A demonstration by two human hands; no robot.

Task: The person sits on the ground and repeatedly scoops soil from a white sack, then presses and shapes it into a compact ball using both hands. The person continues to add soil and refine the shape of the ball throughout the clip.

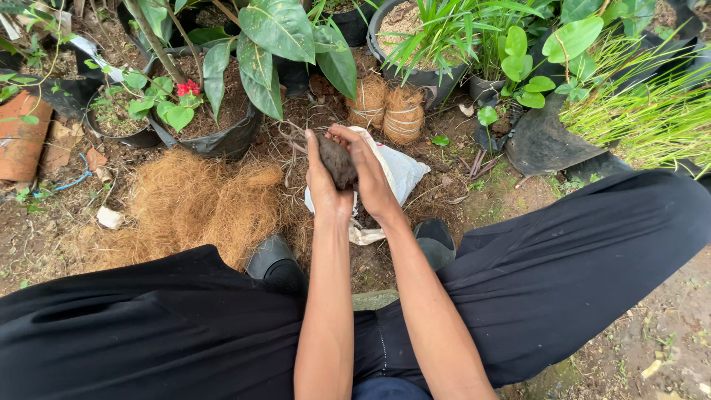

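My left hand (324,185) and my right hand (370,174) press together around a dark clump of soil (338,161) held between the palms. A few thin roots stick out of the clump toward the upper left. Directly under my hands lies a white sack (404,172), open on the ground. A heap of brown coconut fibre (200,204) spreads on the ground to the left of my hands. Two fibre-wrapped balls bound with string (386,111) stand just beyond the sack.
Black pots with plants ring the far side: a large-leaved one (222,137), a small one with a red flower (122,126), and grassy ones (429,44) at the right. A terracotta pot (21,137) lies at the left. My knees in black trousers frame the bottom, with dark shoes (275,259) below.
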